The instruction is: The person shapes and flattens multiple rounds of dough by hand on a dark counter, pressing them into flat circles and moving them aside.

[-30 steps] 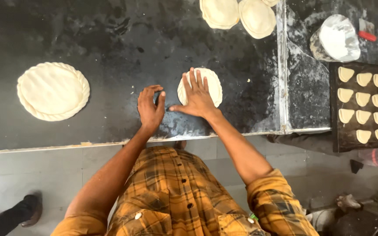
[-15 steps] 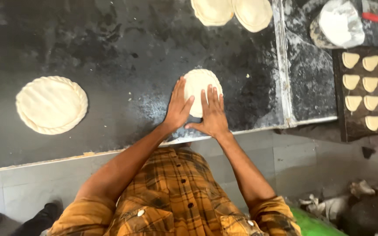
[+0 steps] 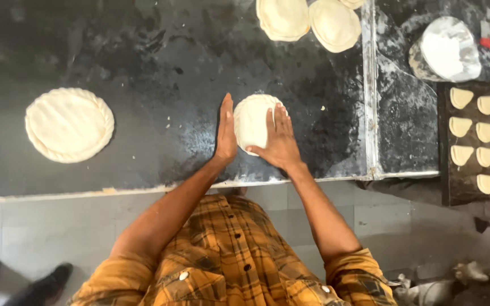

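Right hand (image 3: 279,141) hides part of the dough disc (image 3: 253,122); far dough rounds (image 3: 304,20) and the right-hand tray (image 3: 455,187) run off frame.

Open dark counter (image 3: 160,68) between crimped pie (image 3: 69,124) and hands (image 3: 253,136)

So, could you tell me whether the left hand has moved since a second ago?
Yes. The left hand has shifted from below-left of the small dough round to stand edge-on against its left side.

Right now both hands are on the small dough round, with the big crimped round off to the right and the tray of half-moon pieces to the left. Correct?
Not quite: the sides are swapped. In the head view the left hand and right hand do touch the small dough round, but the big crimped round lies left and the tray right.
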